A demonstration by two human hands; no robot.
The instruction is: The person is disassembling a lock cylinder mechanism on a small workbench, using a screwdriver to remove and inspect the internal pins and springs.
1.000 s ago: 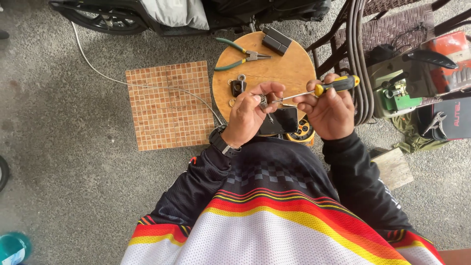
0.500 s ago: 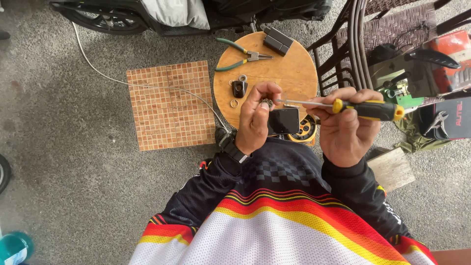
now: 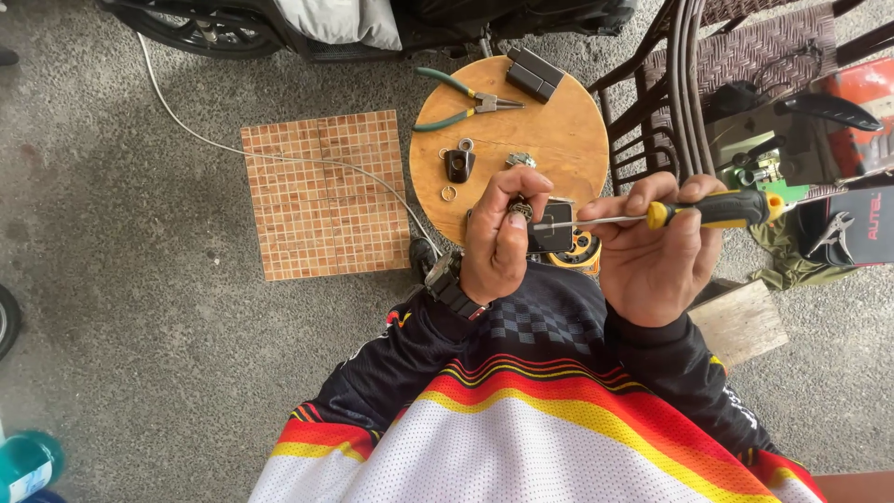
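Note:
My left hand (image 3: 498, 244) grips a small black key fob (image 3: 553, 227) with a metal ring at its left end, held above the near edge of a round wooden stool (image 3: 559, 130). My right hand (image 3: 656, 250) holds a yellow and black screwdriver (image 3: 708, 210) lying level, its metal tip touching the fob from the right. On the stool top lie another black fob shell (image 3: 457, 165), loose metal rings (image 3: 449, 193), green-handled pliers (image 3: 461, 101) and a dark flat case (image 3: 534, 74).
A brown tiled square (image 3: 321, 191) lies on the concrete to the left, with a white cable (image 3: 233, 149) running over it. Wicker chairs (image 3: 736, 56) with tools and a red device stand at right. A wooden block (image 3: 740, 321) lies near my right elbow.
My right hand has shifted to the right and turned the screwdriver level, with its tip kept on the fob. My left hand has stayed on the fob.

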